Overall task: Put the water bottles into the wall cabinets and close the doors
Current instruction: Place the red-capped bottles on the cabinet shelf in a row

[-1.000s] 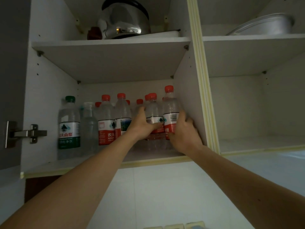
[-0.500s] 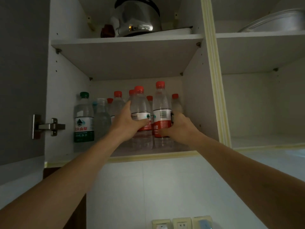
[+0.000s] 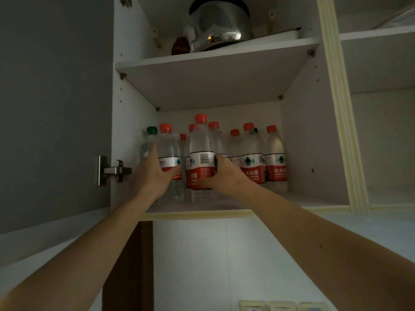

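1. Head view looks up into an open wall cabinet (image 3: pixel 134 122); its grey door (image 3: pixel 54 108) fills the left of the frame, swung open on a metal hinge (image 3: pixel 113 170).
2. Lower shelf (image 3: pixel 202 212), centre of frame: a cluster of water bottles, all upright, most with red caps and red-white labels.
3. Left hand (image 3: pixel 155 173): fingers wrapped round a red-capped bottle (image 3: pixel 168 153) at centre-left, thumb across its label.
4. Right hand (image 3: pixel 224 176): fingers curled behind the tallest-looking bottle (image 3: pixel 202 158), thumb at the label's lower front. That bottle stands nearest the camera at the shelf's front.
5. The two gripped bottles are just beside each other; cannot tell if they touch.
6. Green-capped bottle (image 3: pixel 149 142) sits behind the left hand, near the cabinet's left wall.
7. Two more red-capped bottles (image 3: pixel 275 162) stand right of the right hand, well apart from the right wall.
8. Upper shelf, top centre: a shiny metal kettle (image 3: pixel 221 23), a small dark object (image 3: pixel 179 44) just left of it.
9. Second cabinet compartment (image 3: pixel 381 131) at right of frame, also open.
10. Wall sockets (image 3: pixel 280 306) at the bottom edge, lower right.
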Demonstrator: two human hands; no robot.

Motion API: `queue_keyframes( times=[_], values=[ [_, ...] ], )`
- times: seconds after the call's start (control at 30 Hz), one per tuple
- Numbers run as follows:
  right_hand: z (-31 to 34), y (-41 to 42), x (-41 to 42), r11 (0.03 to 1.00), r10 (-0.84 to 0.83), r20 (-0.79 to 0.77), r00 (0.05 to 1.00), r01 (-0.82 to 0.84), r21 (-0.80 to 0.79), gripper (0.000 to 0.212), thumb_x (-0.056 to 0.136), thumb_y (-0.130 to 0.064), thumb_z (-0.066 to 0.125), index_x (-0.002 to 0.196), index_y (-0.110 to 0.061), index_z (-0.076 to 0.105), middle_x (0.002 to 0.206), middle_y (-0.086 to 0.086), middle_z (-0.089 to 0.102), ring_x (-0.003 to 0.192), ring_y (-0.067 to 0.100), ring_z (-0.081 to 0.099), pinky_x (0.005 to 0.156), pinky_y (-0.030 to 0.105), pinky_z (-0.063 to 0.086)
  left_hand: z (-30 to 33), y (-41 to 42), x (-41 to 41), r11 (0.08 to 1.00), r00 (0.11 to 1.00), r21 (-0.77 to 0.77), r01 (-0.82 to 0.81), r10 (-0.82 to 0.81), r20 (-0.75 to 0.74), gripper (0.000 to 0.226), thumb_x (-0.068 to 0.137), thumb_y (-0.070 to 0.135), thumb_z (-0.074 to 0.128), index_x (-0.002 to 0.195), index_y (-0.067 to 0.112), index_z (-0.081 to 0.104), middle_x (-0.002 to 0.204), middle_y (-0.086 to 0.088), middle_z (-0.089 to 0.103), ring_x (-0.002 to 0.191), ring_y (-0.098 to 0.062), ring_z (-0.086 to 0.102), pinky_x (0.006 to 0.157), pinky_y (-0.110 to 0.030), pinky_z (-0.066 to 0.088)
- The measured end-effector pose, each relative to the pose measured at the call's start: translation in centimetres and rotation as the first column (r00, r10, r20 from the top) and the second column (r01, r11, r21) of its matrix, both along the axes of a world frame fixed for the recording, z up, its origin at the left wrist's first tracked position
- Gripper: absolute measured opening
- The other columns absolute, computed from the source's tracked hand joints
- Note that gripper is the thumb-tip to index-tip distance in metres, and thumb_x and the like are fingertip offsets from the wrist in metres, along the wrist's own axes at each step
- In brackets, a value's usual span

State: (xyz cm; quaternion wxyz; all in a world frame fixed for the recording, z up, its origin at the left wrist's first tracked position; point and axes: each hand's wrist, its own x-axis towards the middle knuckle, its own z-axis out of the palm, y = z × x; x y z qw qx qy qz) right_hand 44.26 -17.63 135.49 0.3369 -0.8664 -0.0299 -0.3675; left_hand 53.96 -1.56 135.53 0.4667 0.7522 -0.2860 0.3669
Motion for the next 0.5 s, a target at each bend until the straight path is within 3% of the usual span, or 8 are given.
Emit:
queue_keyframes(
  times=[0.2,0.33,0.43,0.5],
  values=[
    [-0.2,0.5,0.6,0.998,0.012,-0.002,1.000,-0.012,-0.067,0.053,0.083,-0.029,0.081,0.130,-0.019,0.058,0.119,0.000,0.070,0.109,0.015,0.066,0.096,0.033,0.055,-1.6,-0.7,0.3,1.000,0.999,-0.029,-0.005,0.006,0.038,0.088,0.089,0.038,0.071,0.158,0.027,0.017,0.148,-0.012,0.046,0.126,-0.032,0.054,0.098,-0.056,0.050],
    [0.4,-1.4,-0.9,0.990,-0.035,0.020,0.999,0.038,-0.138,0.032,0.087,-0.036,0.076,0.116,-0.031,0.064,0.094,-0.015,0.069,0.088,0.003,0.068,0.066,0.008,0.052,-2.5,-0.9,-0.3,0.992,0.984,-0.021,-0.124,0.126,0.130,0.087,0.092,0.040,0.066,0.159,0.025,0.012,0.158,-0.014,0.028,0.140,-0.035,0.036,0.105,-0.060,0.043],
    [2.2,-4.9,-2.1,0.965,-0.242,0.193,0.951,0.256,-0.053,0.010,0.095,-0.031,0.067,0.101,-0.023,0.070,0.090,-0.002,0.072,0.075,0.008,0.067,0.060,0.018,0.053,-2.7,-1.4,-1.7,0.976,0.889,-0.024,-0.218,0.208,0.407,0.082,0.090,0.046,0.065,0.156,0.018,0.026,0.156,-0.015,0.029,0.140,-0.034,0.031,0.110,-0.052,0.037],
    [3.2,-7.4,-2.4,0.926,-0.369,0.260,0.892,0.376,0.025,0.009,0.096,-0.023,0.065,0.093,-0.015,0.069,0.080,0.002,0.069,0.069,0.011,0.065,0.061,0.026,0.054,-2.6,-2.6,-2.5,0.971,0.855,0.031,-0.239,0.195,0.482,0.084,0.088,0.054,0.064,0.156,0.019,0.027,0.154,-0.015,0.033,0.139,-0.035,0.031,0.112,-0.050,0.028]
  ],
)
